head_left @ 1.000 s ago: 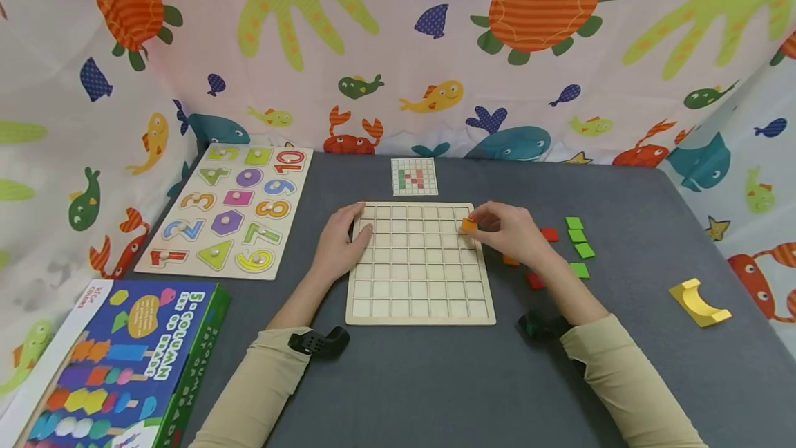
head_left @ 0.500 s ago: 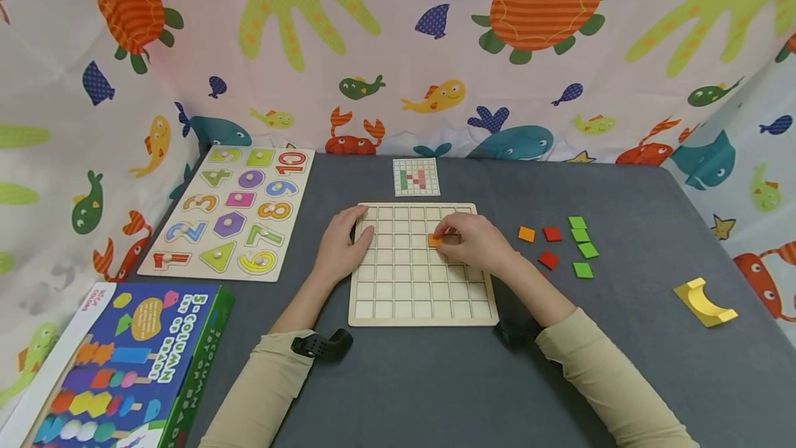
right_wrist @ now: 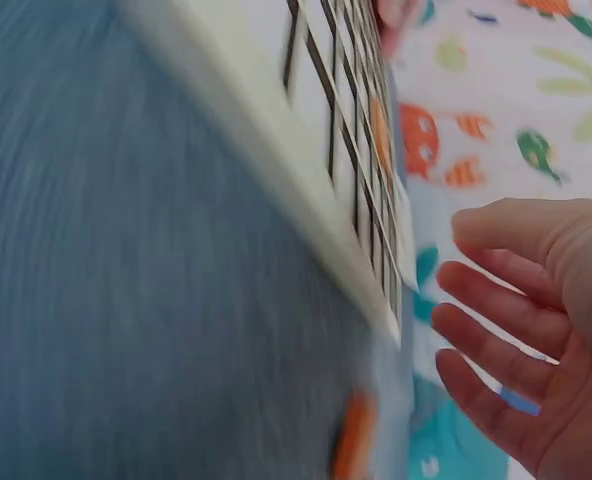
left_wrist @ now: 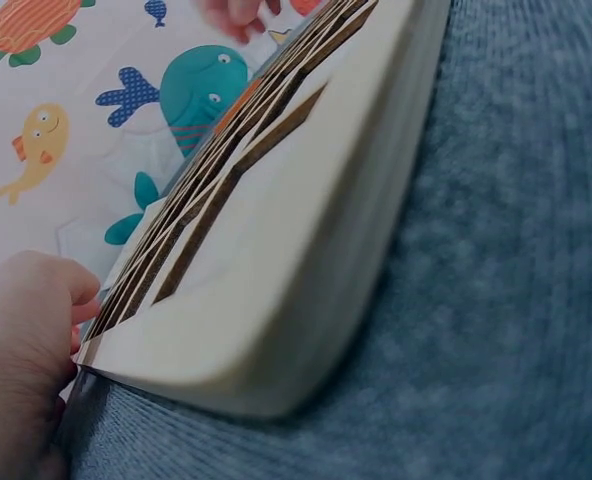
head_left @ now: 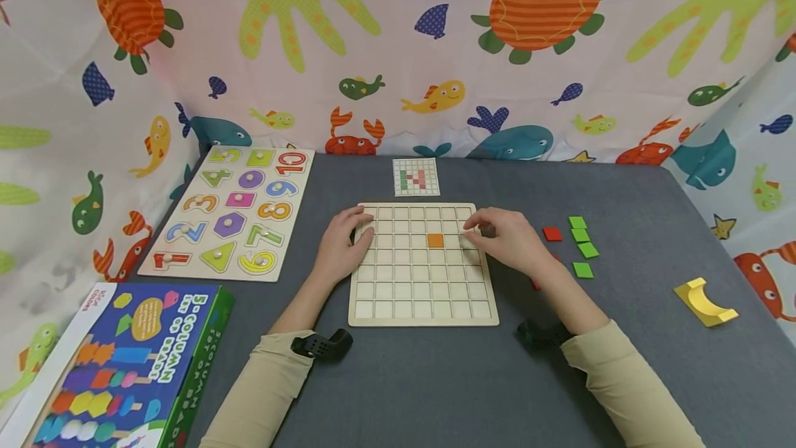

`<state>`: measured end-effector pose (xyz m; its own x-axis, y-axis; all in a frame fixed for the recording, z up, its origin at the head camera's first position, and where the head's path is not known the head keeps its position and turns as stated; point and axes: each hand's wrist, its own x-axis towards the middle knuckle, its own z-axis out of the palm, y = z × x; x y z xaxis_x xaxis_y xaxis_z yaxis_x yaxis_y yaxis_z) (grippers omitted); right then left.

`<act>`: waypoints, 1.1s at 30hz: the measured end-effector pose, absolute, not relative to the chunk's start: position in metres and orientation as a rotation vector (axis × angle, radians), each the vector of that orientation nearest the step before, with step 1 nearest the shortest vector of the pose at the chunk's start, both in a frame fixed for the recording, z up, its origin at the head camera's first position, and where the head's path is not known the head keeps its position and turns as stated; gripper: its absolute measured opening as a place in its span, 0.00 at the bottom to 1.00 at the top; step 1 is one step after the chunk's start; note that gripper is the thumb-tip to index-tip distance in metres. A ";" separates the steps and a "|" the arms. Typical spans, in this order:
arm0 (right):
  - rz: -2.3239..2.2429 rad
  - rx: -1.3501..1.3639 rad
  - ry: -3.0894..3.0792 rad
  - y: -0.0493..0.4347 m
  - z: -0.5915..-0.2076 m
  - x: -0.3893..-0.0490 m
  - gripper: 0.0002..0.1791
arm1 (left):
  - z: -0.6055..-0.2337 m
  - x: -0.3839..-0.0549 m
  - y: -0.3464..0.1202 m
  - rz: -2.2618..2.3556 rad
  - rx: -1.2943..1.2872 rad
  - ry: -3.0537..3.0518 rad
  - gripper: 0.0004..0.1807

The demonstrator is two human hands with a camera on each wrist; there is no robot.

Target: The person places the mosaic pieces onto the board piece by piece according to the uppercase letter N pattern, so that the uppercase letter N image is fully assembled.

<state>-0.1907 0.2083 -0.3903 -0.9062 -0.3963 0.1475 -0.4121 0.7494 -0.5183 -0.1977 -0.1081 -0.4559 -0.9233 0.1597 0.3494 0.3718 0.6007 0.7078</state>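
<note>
A wooden grid board (head_left: 407, 289) lies flat on the grey table. One orange square tile (head_left: 435, 240) sits in a cell in its upper right part. My left hand (head_left: 340, 246) holds the board's left edge near the far corner, its thumb over the rim. My right hand (head_left: 506, 237) hovers by the board's right edge, fingers loosely bent and apart, holding nothing in the right wrist view. Another orange tile (right_wrist: 354, 437) shows blurred on the table there; in the head view the hand hides it. Red tiles (head_left: 551, 234) lie beyond, one partly covered by the wrist.
Several green tiles (head_left: 580, 234) lie right of the red ones. A small pattern card (head_left: 416, 178) is behind the board. A number puzzle (head_left: 226, 209) and a boxed bead set (head_left: 124, 365) occupy the left. A yellow arched block (head_left: 705, 303) rests far right.
My right hand carried the orange tile left over the board, let it go in a cell, and moved back right. My left hand has stayed at the board's edge.
</note>
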 end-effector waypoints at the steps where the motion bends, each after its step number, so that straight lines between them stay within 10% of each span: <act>1: 0.856 0.654 -2.921 0.216 -0.389 -0.189 0.08 | -0.456 -0.197 -0.108 -1.230 -0.435 -2.576 0.15; 17: 0.752 0.634 -3.052 0.279 -0.398 -0.163 0.12 | -0.456 -0.197 -0.108 -1.246 -0.415 -2.552 0.11; 33: 0.933 0.830 -2.961 0.203 -0.391 -0.170 0.10 | -0.456 -0.197 -0.108 -1.256 -0.402 -2.572 0.10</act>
